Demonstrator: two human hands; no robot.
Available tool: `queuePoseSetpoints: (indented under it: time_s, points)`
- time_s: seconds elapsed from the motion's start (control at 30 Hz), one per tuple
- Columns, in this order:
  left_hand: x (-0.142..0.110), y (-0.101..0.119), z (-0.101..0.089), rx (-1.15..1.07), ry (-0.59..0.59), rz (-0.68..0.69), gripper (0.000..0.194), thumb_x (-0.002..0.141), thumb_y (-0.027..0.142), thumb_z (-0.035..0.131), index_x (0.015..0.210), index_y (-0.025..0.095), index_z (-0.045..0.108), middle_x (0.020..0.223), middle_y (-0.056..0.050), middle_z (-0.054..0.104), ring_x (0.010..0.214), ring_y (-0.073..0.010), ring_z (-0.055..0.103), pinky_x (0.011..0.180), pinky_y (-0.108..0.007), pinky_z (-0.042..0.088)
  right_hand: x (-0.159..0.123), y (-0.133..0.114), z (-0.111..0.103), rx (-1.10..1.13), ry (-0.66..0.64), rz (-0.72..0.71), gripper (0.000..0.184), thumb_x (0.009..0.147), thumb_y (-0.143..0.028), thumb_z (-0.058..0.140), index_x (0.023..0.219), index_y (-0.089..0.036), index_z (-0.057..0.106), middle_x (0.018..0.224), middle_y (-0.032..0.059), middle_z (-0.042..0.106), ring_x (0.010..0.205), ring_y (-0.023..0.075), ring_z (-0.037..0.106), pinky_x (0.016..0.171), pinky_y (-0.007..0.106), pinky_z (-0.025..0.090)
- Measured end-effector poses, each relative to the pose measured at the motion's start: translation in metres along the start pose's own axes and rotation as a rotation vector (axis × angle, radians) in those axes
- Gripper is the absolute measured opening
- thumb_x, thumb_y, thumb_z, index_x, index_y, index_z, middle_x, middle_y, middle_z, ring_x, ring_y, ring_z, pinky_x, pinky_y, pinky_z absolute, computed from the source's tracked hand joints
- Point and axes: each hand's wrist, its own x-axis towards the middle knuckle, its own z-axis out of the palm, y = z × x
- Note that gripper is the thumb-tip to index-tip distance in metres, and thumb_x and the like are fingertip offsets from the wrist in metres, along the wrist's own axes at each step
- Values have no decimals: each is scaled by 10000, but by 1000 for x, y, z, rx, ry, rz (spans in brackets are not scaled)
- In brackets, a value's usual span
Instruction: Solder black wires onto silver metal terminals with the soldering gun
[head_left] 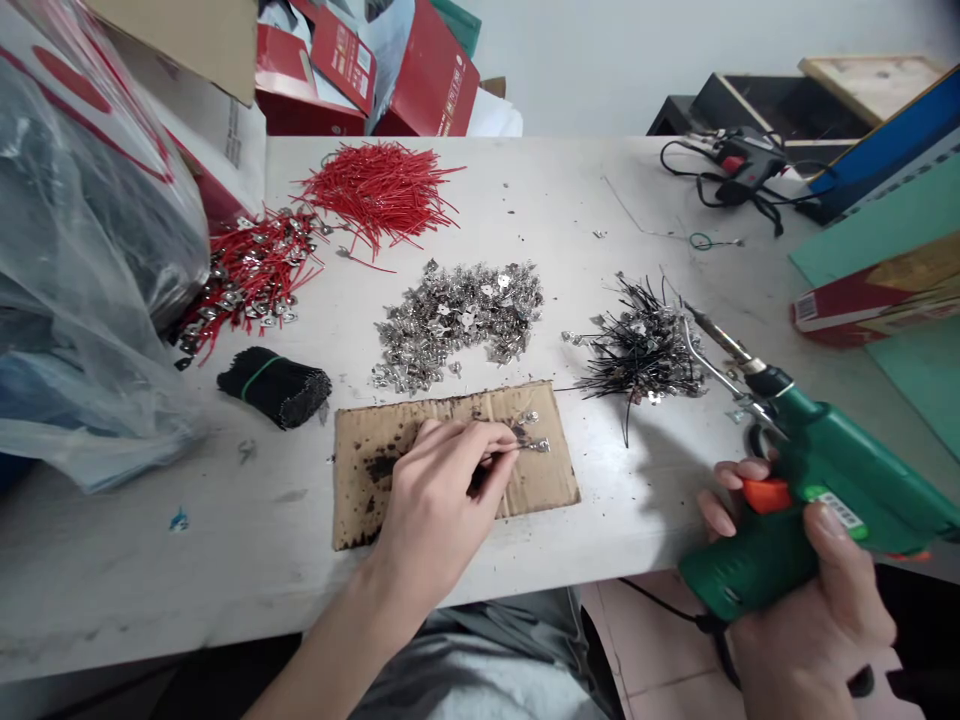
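Note:
My left hand (448, 480) is over a scorched piece of cardboard (551, 490), thumb and forefinger pinched on a thin black wire. Past the fingertips, the wire meets a small metal terminal (540, 446) lying on the cardboard. Another terminal (529, 417) lies just behind it. On the right, my right hand (817, 590) grips a green soldering gun (840, 470) by its handle, fingers near the orange trigger. The gun's tip points up and left, apart from the cardboard, near a pile of black wires with terminals (641, 345).
Loose metal terminals (457, 320) are heaped behind the cardboard. Red wires (382, 195) lie farther back, with red wires bearing terminals (255, 270) to their left. A banded black wire bundle (274, 385) sits near a plastic bag (82, 250). A black corded device (742, 165) stands back right.

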Motion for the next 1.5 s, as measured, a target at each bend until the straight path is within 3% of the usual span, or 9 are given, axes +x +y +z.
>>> queuePoseSetpoints:
  time_s: [0.73,1.5]
  points:
    - [-1,-1,0,-13,-49,-16,112,916,87,654,968,186,652,853,5,685,792,-139,610,769,-320,501,0,-1,-4,40,2,82,379,764,-342,701,1102,-170,695,990,90,497,851,198,487,509,241,443]
    - [0,2,-2,-54,-23,-28,127,920,83,641,977,196,640,867,6,678,803,-134,618,764,-309,511,1,-1,-3,60,-13,61,298,820,-294,659,1093,-182,698,970,91,531,831,191,513,505,231,451]
